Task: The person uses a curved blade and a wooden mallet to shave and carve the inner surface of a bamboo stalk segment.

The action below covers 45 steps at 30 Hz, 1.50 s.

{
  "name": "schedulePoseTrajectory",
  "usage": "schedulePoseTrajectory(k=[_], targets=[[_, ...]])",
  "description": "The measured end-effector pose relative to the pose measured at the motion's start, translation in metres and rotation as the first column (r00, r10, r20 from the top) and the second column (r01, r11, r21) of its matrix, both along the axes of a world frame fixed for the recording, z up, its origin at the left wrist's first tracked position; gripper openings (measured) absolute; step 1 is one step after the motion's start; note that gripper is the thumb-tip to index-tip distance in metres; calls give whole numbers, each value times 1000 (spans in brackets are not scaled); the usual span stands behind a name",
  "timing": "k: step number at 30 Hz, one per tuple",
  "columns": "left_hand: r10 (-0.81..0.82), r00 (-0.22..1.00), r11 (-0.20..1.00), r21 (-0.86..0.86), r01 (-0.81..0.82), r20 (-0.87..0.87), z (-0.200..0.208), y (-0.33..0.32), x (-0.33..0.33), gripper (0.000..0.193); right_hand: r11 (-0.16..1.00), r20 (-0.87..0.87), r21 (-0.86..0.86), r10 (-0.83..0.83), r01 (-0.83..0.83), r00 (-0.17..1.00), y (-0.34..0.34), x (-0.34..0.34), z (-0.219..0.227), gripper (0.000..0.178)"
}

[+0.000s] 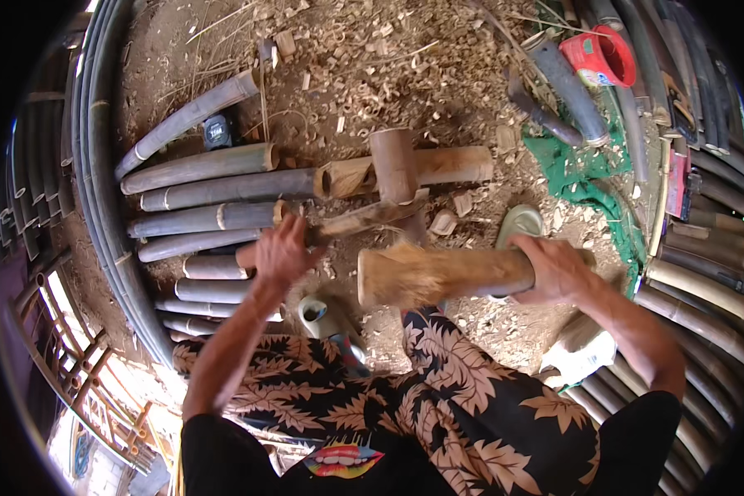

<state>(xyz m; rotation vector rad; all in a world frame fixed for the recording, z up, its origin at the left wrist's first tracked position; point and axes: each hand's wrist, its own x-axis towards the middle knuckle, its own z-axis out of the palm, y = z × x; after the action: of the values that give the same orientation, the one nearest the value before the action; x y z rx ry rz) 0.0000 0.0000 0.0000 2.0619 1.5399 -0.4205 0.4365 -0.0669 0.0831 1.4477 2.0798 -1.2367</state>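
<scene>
My left hand [281,252] is wrapped round the wooden handle of a machete-like tool [364,220]. Its long brown blade reaches to the right, close to the lower end of a short round wooden block [395,165]. A thick section of bamboo [446,277] lies level in front of me, its left part shaved rough and fibrous. My right hand [550,269] grips that section near its right end, fingers over the top. Behind the blade, a pale bamboo log [455,165] rests on the ground under or behind the block; the exact contact is hidden.
Several cut bamboo pieces [211,217] lie in a row at left, with a dark tape measure [217,131] beside them. Long poles [101,165] border the left side. Wood chips [372,74] cover the ground. A red container [599,56], green netting [583,169] and stacked bamboo [703,289] stand right.
</scene>
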Motion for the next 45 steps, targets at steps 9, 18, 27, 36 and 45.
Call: schedulePoseTrajectory(k=[9,18,27,36,45], targets=[[67,980,985,146,-95,186,-9,41,-24,70,552,-145,-291,-833,782,534,-79,3,16,84],[-79,996,994,-84,76,-38,6,137,-14,83,391,-303,-171,-894,904,329,-14,14,37,94],[804,466,588,-381,-713,370,1,115,-60,68,848,-352,-368,-506,381,787,36,-81,56,81],[763,495,629,-298,-718,416,18,101,-108,68,750,-217,-518,-579,411,786,48,-120,6,84],[691,612,719,-274,-639,385,13,106,-83,69,737,-256,-491,-632,464,732,20,-99,15,79]])
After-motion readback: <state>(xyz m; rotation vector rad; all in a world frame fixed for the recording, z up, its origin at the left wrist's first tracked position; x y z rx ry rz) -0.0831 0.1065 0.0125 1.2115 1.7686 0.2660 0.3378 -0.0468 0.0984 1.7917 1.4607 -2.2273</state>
